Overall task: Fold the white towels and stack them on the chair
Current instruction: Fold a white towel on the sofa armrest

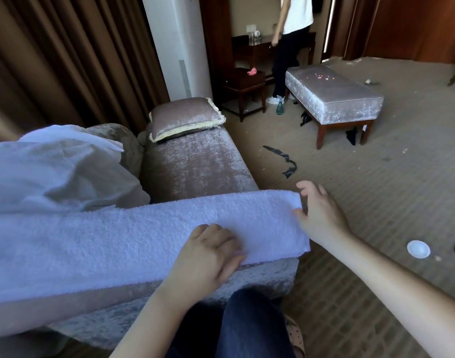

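We see both hands apart on one long folded white towel [133, 236], which lies across the front of the velvet chair [195, 164] and runs from 9 o'clock towards 3 o'clock. The left hand [208, 251] rests on top of the towel near its near edge, knuckles up and fingers bent, with the thumb along the edge; we cannot tell whether it pinches the cloth or only presses it. The right hand [319, 210] is at the towel's right end with fingers spread, thumb and forefinger touching that end and nothing in its grasp.

At 9 o'clock a crumpled white sheet [53, 171] is heaped on the chair, touching the towel's far edge. A fringed cushion [185, 118] sits at the chair's far end, at 12 o'clock. At 1 o'clock a green spray bottle [280, 105] stands on the carpet just beside a padded bench [337, 96]; what it contains we cannot make out. Another person [291, 34] stands behind the bench.
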A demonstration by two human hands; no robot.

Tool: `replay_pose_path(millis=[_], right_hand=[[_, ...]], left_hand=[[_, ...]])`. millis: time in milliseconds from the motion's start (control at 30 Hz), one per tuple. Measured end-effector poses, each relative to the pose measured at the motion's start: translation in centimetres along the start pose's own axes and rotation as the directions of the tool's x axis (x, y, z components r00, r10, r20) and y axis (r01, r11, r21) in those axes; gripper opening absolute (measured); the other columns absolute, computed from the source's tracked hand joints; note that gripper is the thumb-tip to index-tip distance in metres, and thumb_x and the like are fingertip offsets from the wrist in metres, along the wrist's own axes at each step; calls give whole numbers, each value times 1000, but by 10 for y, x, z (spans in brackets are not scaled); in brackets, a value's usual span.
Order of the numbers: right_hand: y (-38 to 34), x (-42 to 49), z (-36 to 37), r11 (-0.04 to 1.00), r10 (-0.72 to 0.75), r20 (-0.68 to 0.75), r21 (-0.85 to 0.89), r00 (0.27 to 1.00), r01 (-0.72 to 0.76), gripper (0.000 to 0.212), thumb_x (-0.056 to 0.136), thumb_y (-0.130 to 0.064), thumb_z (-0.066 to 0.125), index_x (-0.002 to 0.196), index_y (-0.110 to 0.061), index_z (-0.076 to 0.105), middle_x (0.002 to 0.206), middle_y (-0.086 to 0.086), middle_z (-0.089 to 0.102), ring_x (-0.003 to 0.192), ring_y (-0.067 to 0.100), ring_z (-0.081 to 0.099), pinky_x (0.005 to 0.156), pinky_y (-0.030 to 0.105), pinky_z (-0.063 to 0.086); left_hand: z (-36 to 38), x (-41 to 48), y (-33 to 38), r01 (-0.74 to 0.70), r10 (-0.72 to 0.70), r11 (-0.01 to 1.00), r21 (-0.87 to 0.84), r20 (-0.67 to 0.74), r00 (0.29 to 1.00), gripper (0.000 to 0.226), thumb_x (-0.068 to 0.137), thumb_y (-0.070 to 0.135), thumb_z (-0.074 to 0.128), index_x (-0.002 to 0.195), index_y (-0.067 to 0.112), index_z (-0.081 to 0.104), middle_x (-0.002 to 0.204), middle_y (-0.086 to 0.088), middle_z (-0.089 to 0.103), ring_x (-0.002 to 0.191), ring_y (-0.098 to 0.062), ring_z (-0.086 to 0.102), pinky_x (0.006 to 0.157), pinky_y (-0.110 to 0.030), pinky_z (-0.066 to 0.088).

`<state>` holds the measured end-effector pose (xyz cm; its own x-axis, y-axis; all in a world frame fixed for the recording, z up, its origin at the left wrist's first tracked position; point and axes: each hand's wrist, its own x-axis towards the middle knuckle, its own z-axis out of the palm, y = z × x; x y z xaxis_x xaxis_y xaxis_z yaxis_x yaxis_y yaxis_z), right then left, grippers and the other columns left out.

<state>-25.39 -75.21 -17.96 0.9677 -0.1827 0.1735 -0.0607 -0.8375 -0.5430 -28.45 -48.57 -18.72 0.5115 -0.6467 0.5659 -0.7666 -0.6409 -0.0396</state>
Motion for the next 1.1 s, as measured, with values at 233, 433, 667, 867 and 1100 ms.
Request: replay_pose_path(millis=[233,433,667,867,1100], right_hand=[[-67,-12,44,895,-434,-23,-127,901,428,65,96,-51,19,146,-15,38,154,-2,33,142,17,28,116,35,19],[-44,3,70,907,-379,-43,-214,924,362,68,95,-57,19,138,-15,51,141,-1,52,133,18,44,115,38,23],[-31,17,47,941,-326,95,-60,941,333,69,90,-62,18,138,-22,48,140,-6,50,133,14,40,115,39,17],[-2,35,4,894,47,358,401,932,-199,37,95,-27,60,116,3,61,115,21,62,106,33,60,78,32,43],[26,2,2,704,130,434,593,891,-392,19,90,-23,66,107,-15,69,101,0,74,101,16,66,87,32,49]], left_hand=[[-11,2,-40,420,-420,871,255,-58,906,47,97,37,39,124,9,64,132,-9,61,125,-31,54,105,-51,39],[-1,-7,-43,540,-570,779,319,1,822,57,97,46,30,132,13,60,135,-9,59,129,-30,52,108,-52,36],[0,-7,-42,556,-589,762,333,-2,808,58,97,46,27,132,12,60,135,-9,59,128,-30,52,108,-52,36],[0,-8,-41,561,-596,760,327,9,803,59,97,47,25,133,12,58,136,-9,58,129,-30,51,110,-51,34],[1,-6,-40,562,-590,764,316,-9,807,59,97,45,27,130,11,61,132,-10,61,126,-31,53,108,-52,35]])
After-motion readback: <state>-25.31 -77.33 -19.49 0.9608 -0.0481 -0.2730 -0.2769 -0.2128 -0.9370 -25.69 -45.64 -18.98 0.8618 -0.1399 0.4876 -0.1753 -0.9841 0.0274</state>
